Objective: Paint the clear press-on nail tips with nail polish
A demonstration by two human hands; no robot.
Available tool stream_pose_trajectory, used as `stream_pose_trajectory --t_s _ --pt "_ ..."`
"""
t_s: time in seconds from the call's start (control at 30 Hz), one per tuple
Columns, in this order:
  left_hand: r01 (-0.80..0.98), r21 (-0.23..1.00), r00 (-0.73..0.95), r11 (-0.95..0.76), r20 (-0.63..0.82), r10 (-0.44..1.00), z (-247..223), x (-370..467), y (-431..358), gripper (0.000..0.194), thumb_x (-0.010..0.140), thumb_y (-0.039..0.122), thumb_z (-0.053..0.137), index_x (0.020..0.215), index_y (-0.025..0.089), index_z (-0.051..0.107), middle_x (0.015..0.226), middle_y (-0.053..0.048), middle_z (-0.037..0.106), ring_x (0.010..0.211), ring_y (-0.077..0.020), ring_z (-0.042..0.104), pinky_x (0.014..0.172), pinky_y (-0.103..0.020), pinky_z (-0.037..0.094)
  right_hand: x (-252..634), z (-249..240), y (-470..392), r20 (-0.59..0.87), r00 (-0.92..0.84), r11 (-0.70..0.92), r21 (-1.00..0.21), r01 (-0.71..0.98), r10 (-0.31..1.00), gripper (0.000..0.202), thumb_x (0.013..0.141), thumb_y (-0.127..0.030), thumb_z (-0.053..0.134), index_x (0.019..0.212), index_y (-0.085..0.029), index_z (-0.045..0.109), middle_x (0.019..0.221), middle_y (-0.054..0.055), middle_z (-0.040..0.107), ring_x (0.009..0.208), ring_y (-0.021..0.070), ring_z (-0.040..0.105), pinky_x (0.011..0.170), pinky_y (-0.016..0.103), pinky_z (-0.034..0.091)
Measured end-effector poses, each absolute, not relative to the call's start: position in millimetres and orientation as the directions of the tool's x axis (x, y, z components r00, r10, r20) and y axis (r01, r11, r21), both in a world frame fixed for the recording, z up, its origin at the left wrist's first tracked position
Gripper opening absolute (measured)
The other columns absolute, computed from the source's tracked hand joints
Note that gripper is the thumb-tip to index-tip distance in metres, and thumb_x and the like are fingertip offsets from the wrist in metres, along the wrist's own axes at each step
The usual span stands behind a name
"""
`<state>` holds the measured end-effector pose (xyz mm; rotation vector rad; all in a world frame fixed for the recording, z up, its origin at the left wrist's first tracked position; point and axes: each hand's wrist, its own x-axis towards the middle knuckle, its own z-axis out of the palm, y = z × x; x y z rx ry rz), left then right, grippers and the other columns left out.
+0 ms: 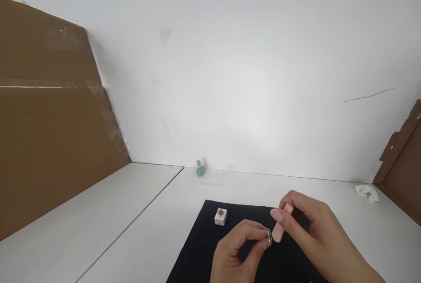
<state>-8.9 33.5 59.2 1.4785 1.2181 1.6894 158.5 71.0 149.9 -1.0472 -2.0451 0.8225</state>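
My left hand (pixel 241 248) pinches a small silvery metal piece (pixel 269 237) between thumb and fingertips, over a black cloth. Just to its right, my right hand (pixel 305 226) holds a flat, pinkish-beige stick (pixel 279 231), tilted with its lower end close beside the metal piece. Whether the two touch is hard to tell. Left of the hands, a small white block (pixel 220 217) with a dark round piece (pixel 220 212) on top rests on the black cloth (pixel 194 248).
A teal bottle with a silver cap (pixel 200 169) stands at the back of the white table (pixel 138 213), by a clear sheet (pixel 208 177). Crumpled white tissue (pixel 367 192) lies at the right. Cardboard panels flank both sides, with a white wall behind.
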Motion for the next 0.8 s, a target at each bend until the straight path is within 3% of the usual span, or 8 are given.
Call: stream_pose_trajectory --t_s 0.23,0.37,0.6,0.8 --pt "0.198 0.891 -0.183 -0.409 0.444 0.877 55.4 -7.3 30.8 0.015 0.087 0.030 0.075 0.073 0.025 0.076 0.080 -0.003 0.081 0.074 -0.0211 0.076 0.073 -0.028 0.063 157.2 149.0 71.2 0.312 -0.304 0.422 -0.796 0.434 0.900 0.041 0.100 -0.056 0.055 0.073 -0.026 0.053 0.070 -0.002 0.076 0.061 0.0166 0.056 0.057 0.026 0.044" --pt "0.157 0.890 -0.171 -0.429 0.452 0.875 53.5 -6.9 31.0 0.012 0.086 0.021 0.074 0.075 0.025 0.076 0.081 -0.001 0.081 0.074 -0.0194 0.076 0.074 -0.026 0.062 159.6 152.9 69.9 0.330 -0.221 0.397 -0.797 0.455 0.918 0.045 0.099 -0.060 0.055 0.071 -0.026 0.060 0.072 -0.002 0.076 0.063 0.0167 0.058 0.057 0.026 0.044" --pt "0.085 0.897 -0.199 -0.435 0.443 0.874 50.7 -7.8 34.0 0.011 0.083 0.016 0.076 0.074 0.023 0.075 0.080 -0.001 0.080 0.075 -0.0185 0.075 0.073 -0.023 0.059 156.5 149.8 69.7 0.265 -0.374 0.421 -0.794 0.439 0.889 0.040 0.100 -0.052 0.057 0.070 -0.026 0.052 0.066 -0.002 0.073 0.061 0.0168 0.057 0.054 0.026 0.041" --pt "0.022 0.882 -0.207 -0.471 0.465 0.861 49.5 -6.4 33.4 0.015 0.082 0.011 0.076 0.076 0.024 0.076 0.080 0.001 0.081 0.075 -0.0164 0.075 0.074 -0.021 0.058 156.7 151.2 68.8 0.349 -0.187 0.395 -0.787 0.474 0.918 0.043 0.099 -0.057 0.057 0.070 -0.026 0.059 0.072 -0.003 0.077 0.061 0.0157 0.058 0.056 0.026 0.045"
